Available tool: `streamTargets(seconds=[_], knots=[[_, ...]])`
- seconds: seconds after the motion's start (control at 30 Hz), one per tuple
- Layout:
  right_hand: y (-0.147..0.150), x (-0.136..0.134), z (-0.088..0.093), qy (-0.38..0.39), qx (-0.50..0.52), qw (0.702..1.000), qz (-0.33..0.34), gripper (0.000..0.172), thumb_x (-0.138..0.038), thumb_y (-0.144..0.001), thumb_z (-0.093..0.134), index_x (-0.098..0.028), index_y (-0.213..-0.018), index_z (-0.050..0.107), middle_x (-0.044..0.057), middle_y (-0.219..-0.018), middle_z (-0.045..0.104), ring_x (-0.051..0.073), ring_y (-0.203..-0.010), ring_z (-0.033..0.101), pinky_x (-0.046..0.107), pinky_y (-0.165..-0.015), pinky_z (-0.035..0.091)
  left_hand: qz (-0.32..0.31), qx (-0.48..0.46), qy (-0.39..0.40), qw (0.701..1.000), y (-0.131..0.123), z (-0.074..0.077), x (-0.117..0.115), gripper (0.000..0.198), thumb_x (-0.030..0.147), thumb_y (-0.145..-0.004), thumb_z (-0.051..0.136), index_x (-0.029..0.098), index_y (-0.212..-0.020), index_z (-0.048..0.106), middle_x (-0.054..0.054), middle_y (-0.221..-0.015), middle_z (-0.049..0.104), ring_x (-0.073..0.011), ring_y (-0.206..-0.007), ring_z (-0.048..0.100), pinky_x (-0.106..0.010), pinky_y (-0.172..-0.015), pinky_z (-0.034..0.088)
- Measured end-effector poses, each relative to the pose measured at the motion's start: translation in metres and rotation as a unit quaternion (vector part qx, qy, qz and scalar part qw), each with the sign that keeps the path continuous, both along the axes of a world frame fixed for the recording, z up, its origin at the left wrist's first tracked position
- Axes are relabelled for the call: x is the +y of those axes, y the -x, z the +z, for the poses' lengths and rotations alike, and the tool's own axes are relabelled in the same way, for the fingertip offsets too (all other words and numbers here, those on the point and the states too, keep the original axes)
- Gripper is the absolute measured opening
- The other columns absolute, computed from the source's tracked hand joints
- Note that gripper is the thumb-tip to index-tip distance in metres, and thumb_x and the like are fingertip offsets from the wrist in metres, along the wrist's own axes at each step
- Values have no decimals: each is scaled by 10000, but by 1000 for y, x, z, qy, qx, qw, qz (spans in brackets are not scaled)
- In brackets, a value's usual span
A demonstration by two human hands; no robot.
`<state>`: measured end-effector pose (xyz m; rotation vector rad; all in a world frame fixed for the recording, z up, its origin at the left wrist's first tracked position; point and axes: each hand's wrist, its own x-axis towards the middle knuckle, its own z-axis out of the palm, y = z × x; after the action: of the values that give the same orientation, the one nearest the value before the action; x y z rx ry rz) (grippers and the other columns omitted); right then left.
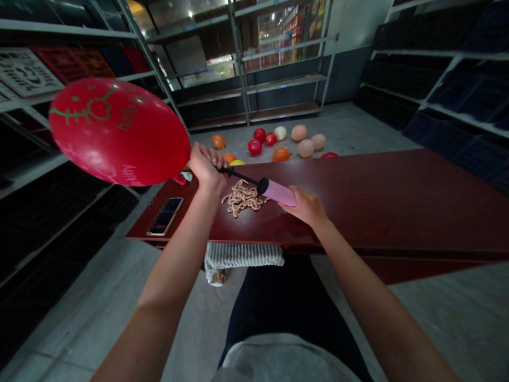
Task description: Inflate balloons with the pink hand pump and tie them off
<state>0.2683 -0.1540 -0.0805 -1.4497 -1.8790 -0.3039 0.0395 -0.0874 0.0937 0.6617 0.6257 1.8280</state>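
A large inflated red balloon (119,132) with green "hello" lettering and a drawing is at upper left. My left hand (207,167) is closed around its neck, where it meets the black end of a balloon pump. The pump's black rod reaches out of its pink barrel (280,192), and my right hand (305,206) is wrapped round the barrel's far end. Below the rod, a heap of beige, curly strands (242,199) lies on the dark red table (377,201). The exact joint between balloon and pump is hidden by my left fingers.
A phone (166,216) and small limp coloured pieces (183,178) lie at the table's left. Several inflated balloons (281,154) rest on the floor beyond. A striped grey cloth (244,254) is below the front edge. Metal shelves (284,85) and dark crates (463,138) surround the space.
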Motion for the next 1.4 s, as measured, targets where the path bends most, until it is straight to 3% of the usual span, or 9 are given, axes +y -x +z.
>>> streamTargets(seconds=[0.1,0.2,0.4,0.57,0.67,0.77,0.97,1.13,1.4], knots=[[0,3,-4,-16,-9,1000,10,442,-490,-811,671,-164,-1105,616,98,-946,732,235,-828,704,333,-700,512,14,5,-2,1000,22,15,-7,508,334,-999,413,203,-548,219,52,-421,199,-84,-321,210,-238,-357,228],[1,5,-6,-19,-17,1000,6,460,-509,-812,666,-159,-1105,618,104,-942,731,238,-826,705,334,-706,512,16,16,-19,1000,26,28,-16,506,334,-1018,379,202,-562,202,55,-423,181,-82,-321,199,-239,-363,211],[-5,6,-8,-11,8,999,-39,440,-528,-826,624,-164,-1073,603,102,-885,728,245,-749,699,334,-639,492,13,24,-95,995,-14,40,-16,483,314,-1041,326,215,-596,167,63,-414,153,-84,-326,159,-254,-366,165],[-8,7,-8,-6,33,998,-58,442,-543,-823,603,-178,-1071,582,92,-858,724,237,-717,693,331,-623,491,-8,27,-79,996,-51,47,0,488,381,-1036,399,221,-626,187,66,-463,160,-72,-340,165,-245,-381,166],[-8,8,-8,-1,52,996,-66,439,-551,-828,596,-179,-1060,574,89,-835,722,235,-706,693,329,-614,493,-29,51,-95,994,-75,40,7,510,353,-1031,407,221,-581,206,54,-438,171,-83,-322,179,-258,-367,153],[-8,9,-8,7,64,995,-73,434,-560,-835,591,-180,-1044,569,90,-822,722,239,-705,695,323,-604,489,-47,66,-98,992,-101,21,11,525,288,-1031,369,227,-534,210,47,-400,172,-93,-300,184,-271,-355,137],[-7,9,-6,31,79,992,-96,447,-570,-836,593,-183,-1057,572,101,-846,735,258,-728,703,328,-612,486,-78,39,13,996,-134,-20,14,485,419,-981,507,209,-600,293,55,-494,222,-79,-345,255,-231,-378,191],[-6,9,-4,36,73,994,-79,452,-570,-839,594,-183,-1073,573,94,-889,735,258,-770,707,330,-644,491,-72,17,58,996,-124,-27,14,473,459,-938,568,207,-622,323,58,-511,233,-80,-341,276,-220,-369,216],[-3,7,-5,13,21,999,-42,455,-540,-838,628,-182,-1117,599,89,-965,738,244,-829,711,311,-680,498,-61,-5,36,997,-72,-16,13,447,324,-999,392,212,-590,249,79,-432,183,-72,-289,206,-216,-336,188]])
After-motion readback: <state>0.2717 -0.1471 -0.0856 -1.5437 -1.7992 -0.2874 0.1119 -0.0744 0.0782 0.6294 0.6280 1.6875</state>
